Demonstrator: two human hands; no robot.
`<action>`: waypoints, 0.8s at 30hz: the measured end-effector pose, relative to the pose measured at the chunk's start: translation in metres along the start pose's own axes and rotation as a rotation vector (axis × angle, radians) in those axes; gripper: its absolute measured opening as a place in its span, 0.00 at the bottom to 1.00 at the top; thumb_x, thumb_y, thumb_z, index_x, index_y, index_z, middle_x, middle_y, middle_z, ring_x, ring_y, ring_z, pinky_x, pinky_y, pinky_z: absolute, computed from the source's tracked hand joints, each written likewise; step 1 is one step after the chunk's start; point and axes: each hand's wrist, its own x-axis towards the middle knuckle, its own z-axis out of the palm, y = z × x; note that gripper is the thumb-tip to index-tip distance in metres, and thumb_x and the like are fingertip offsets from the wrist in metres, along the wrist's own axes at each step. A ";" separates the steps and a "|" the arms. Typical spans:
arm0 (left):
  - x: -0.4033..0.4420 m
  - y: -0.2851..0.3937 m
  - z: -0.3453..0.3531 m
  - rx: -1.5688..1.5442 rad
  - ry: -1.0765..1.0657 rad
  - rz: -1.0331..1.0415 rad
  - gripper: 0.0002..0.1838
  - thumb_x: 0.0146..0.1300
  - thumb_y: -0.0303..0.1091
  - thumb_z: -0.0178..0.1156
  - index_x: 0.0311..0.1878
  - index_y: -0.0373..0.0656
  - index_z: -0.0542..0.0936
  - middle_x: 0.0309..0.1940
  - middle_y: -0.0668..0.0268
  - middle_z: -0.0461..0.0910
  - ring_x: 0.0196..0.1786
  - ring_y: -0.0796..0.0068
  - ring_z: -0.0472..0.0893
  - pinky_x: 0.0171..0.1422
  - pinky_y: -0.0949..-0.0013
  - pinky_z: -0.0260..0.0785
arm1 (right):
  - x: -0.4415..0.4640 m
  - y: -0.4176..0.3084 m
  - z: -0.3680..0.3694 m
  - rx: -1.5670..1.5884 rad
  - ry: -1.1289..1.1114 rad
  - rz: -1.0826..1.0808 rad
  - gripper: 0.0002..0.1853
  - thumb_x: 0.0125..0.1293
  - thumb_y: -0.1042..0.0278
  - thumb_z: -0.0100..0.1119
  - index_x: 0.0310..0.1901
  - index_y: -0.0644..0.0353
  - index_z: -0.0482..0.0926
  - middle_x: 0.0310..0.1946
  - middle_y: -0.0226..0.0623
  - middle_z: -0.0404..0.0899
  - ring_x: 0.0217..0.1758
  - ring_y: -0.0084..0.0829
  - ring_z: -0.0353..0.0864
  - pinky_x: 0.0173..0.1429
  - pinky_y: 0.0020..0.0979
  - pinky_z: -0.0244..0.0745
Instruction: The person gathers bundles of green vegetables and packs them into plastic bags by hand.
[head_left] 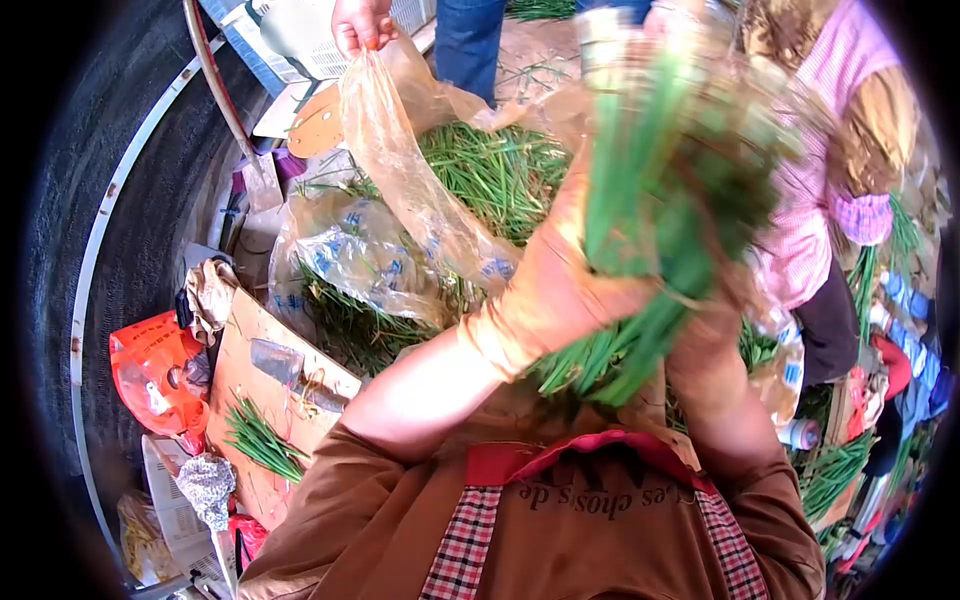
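We clasp green bundle with left hand, probably so it not scatter; right hand blurred, grip we cannot tell.

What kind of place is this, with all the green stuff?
Probably a spot for sorting and packing vegetables: there's a big bunch of greens, loose stalks heaped in a plastic bag, and more cut stalks on a board.

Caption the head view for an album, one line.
Left hand grips a blurred bundle of green stalks, right hand at its side, near a plastic bag another person's hand pinches.
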 end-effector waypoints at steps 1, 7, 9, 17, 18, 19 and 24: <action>0.004 -0.008 -0.010 -0.104 0.051 -0.091 0.48 0.45 0.38 0.73 0.67 0.40 0.56 0.57 0.65 0.69 0.60 0.74 0.67 0.64 0.67 0.60 | 0.018 0.013 0.007 -0.169 -0.016 0.020 0.41 0.61 0.43 0.52 0.67 0.66 0.55 0.63 0.47 0.63 0.64 0.39 0.65 0.65 0.36 0.64; 0.005 -0.069 -0.071 -0.462 0.293 -0.435 0.41 0.50 0.41 0.69 0.64 0.41 0.60 0.54 0.65 0.72 0.56 0.72 0.70 0.62 0.67 0.63 | 0.102 0.099 0.061 -1.537 -0.237 0.112 0.38 0.56 0.53 0.56 0.54 0.85 0.60 0.42 0.60 0.77 0.47 0.48 0.79 0.53 0.35 0.75; 0.007 -0.079 -0.096 -0.479 0.347 -0.462 0.38 0.51 0.42 0.67 0.63 0.41 0.62 0.53 0.65 0.72 0.55 0.72 0.71 0.61 0.67 0.63 | 0.131 0.099 0.081 -1.318 -0.327 0.371 0.37 0.55 0.51 0.58 0.50 0.83 0.66 0.38 0.56 0.79 0.42 0.44 0.82 0.46 0.36 0.78; 0.008 -0.038 -0.242 -0.454 0.448 -0.317 0.30 0.57 0.46 0.61 0.59 0.42 0.68 0.50 0.65 0.75 0.51 0.70 0.74 0.58 0.66 0.66 | 0.175 0.154 0.147 -1.175 -0.312 0.184 0.49 0.56 0.33 0.53 0.59 0.80 0.60 0.52 0.58 0.70 0.53 0.43 0.76 0.56 0.35 0.72; 0.013 -0.039 -0.256 -0.468 0.441 -0.291 0.29 0.58 0.47 0.61 0.58 0.42 0.68 0.50 0.65 0.76 0.51 0.70 0.74 0.58 0.66 0.67 | 0.173 0.161 0.143 -1.097 -0.277 0.200 0.51 0.57 0.33 0.51 0.61 0.81 0.55 0.52 0.61 0.69 0.53 0.45 0.75 0.57 0.35 0.71; 0.021 -0.047 -0.267 -0.486 0.438 -0.271 0.28 0.59 0.47 0.60 0.58 0.42 0.69 0.49 0.65 0.76 0.50 0.70 0.75 0.58 0.66 0.67 | 0.177 0.174 0.134 -1.095 -0.288 0.171 0.51 0.59 0.33 0.47 0.62 0.82 0.52 0.52 0.63 0.68 0.53 0.47 0.74 0.58 0.36 0.70; 0.067 -0.172 -0.292 -0.396 0.654 -0.379 0.22 0.64 0.49 0.54 0.52 0.42 0.75 0.46 0.64 0.79 0.46 0.67 0.77 0.55 0.64 0.69 | 0.214 0.334 0.021 -1.036 -0.543 -0.163 0.27 0.71 0.51 0.36 0.62 0.65 0.62 0.58 0.58 0.66 0.59 0.47 0.70 0.50 0.40 0.75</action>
